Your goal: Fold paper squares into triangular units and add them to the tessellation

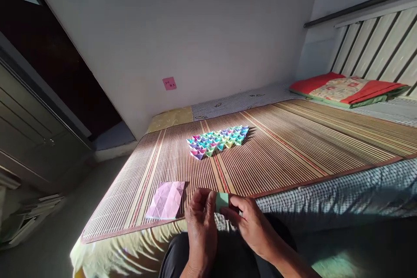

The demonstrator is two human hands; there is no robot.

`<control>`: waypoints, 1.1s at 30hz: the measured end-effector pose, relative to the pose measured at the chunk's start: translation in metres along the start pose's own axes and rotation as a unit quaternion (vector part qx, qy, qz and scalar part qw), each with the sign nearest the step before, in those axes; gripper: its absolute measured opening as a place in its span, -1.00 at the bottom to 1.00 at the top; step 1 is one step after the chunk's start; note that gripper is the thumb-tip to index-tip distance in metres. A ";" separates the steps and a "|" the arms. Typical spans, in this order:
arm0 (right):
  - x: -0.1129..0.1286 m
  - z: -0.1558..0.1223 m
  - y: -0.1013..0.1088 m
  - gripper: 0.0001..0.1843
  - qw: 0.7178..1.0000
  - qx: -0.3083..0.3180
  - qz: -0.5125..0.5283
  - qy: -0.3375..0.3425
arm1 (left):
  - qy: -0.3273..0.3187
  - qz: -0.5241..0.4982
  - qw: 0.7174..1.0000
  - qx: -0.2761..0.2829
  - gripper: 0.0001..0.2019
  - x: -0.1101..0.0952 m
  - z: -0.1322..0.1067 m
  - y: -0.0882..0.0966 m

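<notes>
Between my two hands is a small green piece of folded paper (222, 202), held above the front edge of the bed. My left hand (201, 210) pinches its left side between thumb and fingers. On the right side, the thumb and fingers of my right hand (244, 215) grip it too. To the left of my hands lies a pink sheet of creased paper (167, 200) on the mat. Farther back stand rows of several small folded paper boats (217, 140) in purple, teal, green, yellow and pink.
A striped woven mat (286, 139) covers the bed, over a patterned sheet (368, 191). A folded red and floral quilt (348, 89) lies at the far right by the headboard (378, 39). A pink note (169, 83) is stuck to the wall (195, 21).
</notes>
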State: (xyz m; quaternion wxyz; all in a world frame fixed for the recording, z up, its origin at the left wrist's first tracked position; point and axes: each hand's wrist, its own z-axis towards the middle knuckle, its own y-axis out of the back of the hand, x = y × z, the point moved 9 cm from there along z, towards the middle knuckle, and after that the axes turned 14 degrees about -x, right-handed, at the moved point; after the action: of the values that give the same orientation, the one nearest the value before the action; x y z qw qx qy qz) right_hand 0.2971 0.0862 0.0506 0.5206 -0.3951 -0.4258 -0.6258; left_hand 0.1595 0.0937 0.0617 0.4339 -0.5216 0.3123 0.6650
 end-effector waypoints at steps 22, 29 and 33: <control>-0.090 0.166 -0.061 -0.72 0.997 0.057 0.019 -0.055 | 0.055 -0.035 0.996 0.054 -0.75 0.098 0.145 -0.047; -0.114 0.161 -0.055 -0.69 0.988 0.005 0.087 -0.129 | 0.124 -0.132 0.981 0.074 -0.62 0.120 0.137 -0.054; -0.116 0.159 -0.042 -0.65 0.982 -0.044 0.109 -0.147 | 0.174 -0.206 0.959 0.088 -0.54 0.127 0.129 -0.060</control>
State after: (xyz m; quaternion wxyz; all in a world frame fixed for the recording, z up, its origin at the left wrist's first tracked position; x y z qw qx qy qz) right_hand 0.2809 0.2768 -0.0119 0.4996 -0.5489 -0.4244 -0.5186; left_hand 0.1492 0.2638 -0.0244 0.5446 -0.6418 0.3259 0.4305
